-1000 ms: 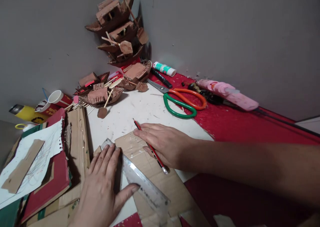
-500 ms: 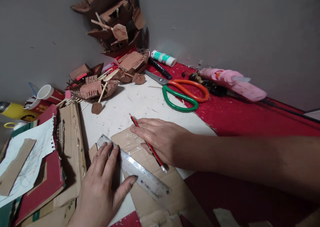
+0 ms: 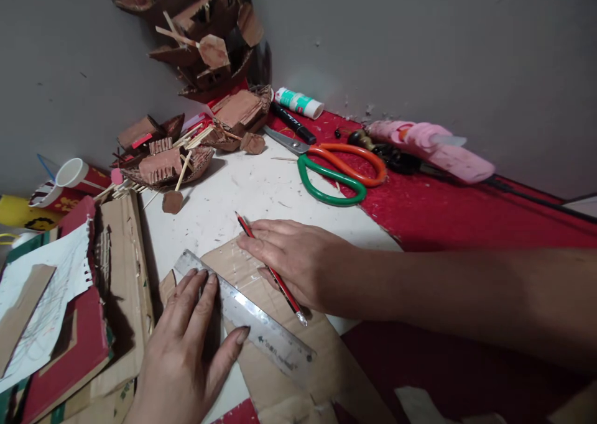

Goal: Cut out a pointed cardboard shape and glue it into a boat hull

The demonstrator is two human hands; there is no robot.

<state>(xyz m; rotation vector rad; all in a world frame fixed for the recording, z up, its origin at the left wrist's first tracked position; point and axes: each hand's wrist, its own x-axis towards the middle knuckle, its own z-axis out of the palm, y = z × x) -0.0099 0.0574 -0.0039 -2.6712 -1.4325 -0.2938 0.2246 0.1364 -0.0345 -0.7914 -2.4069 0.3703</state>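
Note:
A clear plastic ruler [image 3: 280, 343] lies slantwise across a piece of brown cardboard [image 3: 326, 374]. My left hand [image 3: 181, 349] rests on the ruler's left part, fingertips near its upper end and thumb apart from them at its lower edge. My right hand [image 3: 298, 259] lies on the cardboard beyond the ruler, closed around a red and black pencil [image 3: 285, 292]. The pencil's point faces away from me, up off the sheet, and its end cap is toward the ruler. Faint pale lines show on the cardboard near the right fingers. The right fingertips are partly hidden.
Big scissors [image 3: 333, 163] with orange and green handles lie behind my right hand. A pink glue gun [image 3: 433, 147], black marker [image 3: 293, 124] and glue stick [image 3: 298, 102] sit along the wall. Cardboard boats [image 3: 163, 166] stand at the back left; stacked cardboard [image 3: 124, 275] lies left, near paper cups [image 3: 74, 178].
The whole view has shifted slightly, so most things sit a little further left. Both hands, the ruler and the pencil keep nearly the same places on the cardboard.

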